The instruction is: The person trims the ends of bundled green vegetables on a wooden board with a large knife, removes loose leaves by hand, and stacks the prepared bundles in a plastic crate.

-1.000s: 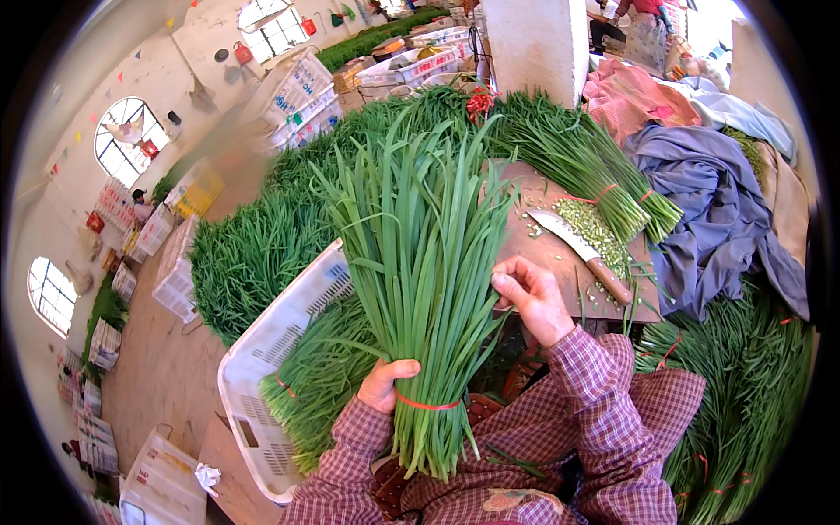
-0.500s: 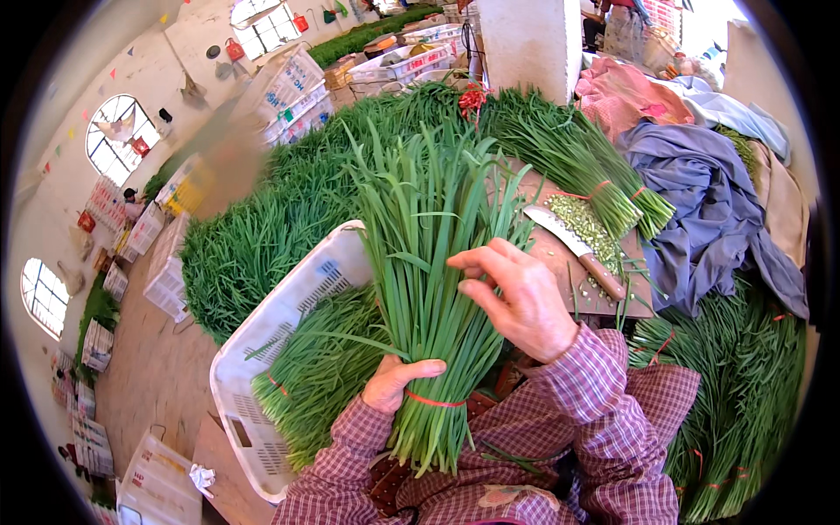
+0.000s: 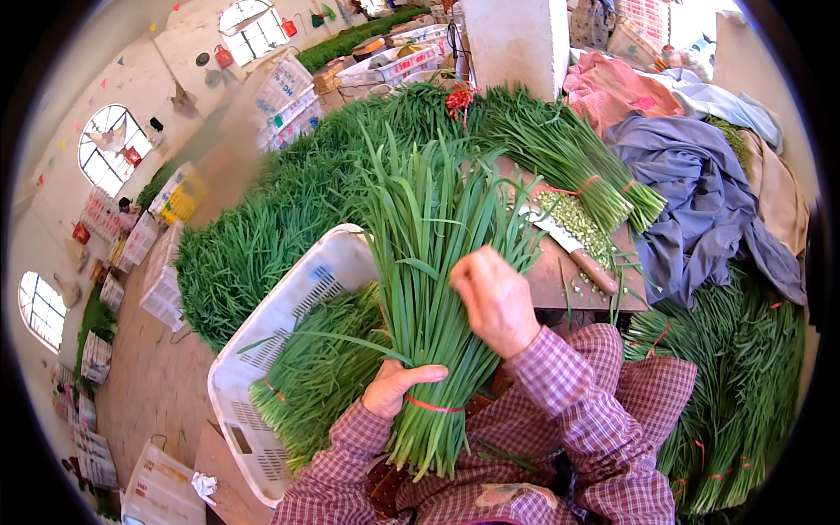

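- Left hand (image 3: pixel 398 387) wraps the bunch (image 3: pixel 429 289) of long green chives low on the stalks, thumb laid across the front, just above a red band (image 3: pixel 430 406).
- Grip closed tight round the bunch; the cut ends stick out below the hand, over the lap.
- Bunch is upright, leaning slightly away from the person, leaves fanning out at the top over the crate's right rim and the board's left edge.
- Right hand (image 3: pixel 495 299) is up against the right side of the bunch at mid-height, back of hand to camera, fingers curled; whether it pinches any leaves I cannot tell.
- White plastic crate (image 3: pixel 289 306) just left of the bunch, tied bundles (image 3: pixel 319 372) lying inside it.
- Wooden board (image 3: pixel 560 276) behind the right hand; a knife (image 3: pixel 573 249) lies on it diagonally, with chopped green bits (image 3: pixel 577 220) beside the blade.
- More tied bundles lie across the board's far right corner.
- Big heap (image 3: pixel 262 236) of loose greens beyond the crate.
- Blue cloth (image 3: pixel 700 192) right of the board; more greens at the right edge.
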`<act>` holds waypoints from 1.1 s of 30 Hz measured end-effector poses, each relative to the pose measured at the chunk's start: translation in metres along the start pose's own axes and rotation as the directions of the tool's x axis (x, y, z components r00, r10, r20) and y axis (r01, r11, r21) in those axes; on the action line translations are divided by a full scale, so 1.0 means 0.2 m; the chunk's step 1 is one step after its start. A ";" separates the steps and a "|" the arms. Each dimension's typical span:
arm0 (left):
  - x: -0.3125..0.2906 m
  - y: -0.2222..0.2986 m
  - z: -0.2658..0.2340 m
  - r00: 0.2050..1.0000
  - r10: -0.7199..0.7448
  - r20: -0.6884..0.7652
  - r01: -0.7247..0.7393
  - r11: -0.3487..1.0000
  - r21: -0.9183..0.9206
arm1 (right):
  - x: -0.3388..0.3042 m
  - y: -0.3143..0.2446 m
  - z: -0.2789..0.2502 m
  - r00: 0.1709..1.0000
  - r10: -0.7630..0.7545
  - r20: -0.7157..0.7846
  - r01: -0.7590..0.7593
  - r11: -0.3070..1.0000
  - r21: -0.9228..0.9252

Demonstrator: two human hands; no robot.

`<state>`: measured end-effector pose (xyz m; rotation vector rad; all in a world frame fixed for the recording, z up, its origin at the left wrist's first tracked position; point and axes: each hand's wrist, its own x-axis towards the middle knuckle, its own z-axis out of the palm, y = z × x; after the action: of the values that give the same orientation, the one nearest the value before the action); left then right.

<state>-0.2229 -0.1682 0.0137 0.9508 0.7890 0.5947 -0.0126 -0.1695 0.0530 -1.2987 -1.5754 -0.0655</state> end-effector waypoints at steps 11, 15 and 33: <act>-0.03 -0.01 -0.03 0.999 -0.002 -0.037 0.002 1.000 0.005 | -0.11 0.04 -0.23 0.990 0.072 0.125 -0.079 0.995 0.054; -0.02 0.00 0.00 1.000 0.004 -0.017 -0.003 0.999 0.045 | -0.16 0.00 -0.22 0.963 0.121 0.239 -0.125 0.992 0.003; -0.04 -0.03 -0.03 0.999 0.044 0.006 -0.045 0.998 0.042 | -0.10 -0.04 -0.20 1.000 -0.013 0.025 0.015 0.998 -0.063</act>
<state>-0.2316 -0.1741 0.0082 1.0102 0.7797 0.6160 0.0052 -0.2103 0.0601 -1.3417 -1.6150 -0.1089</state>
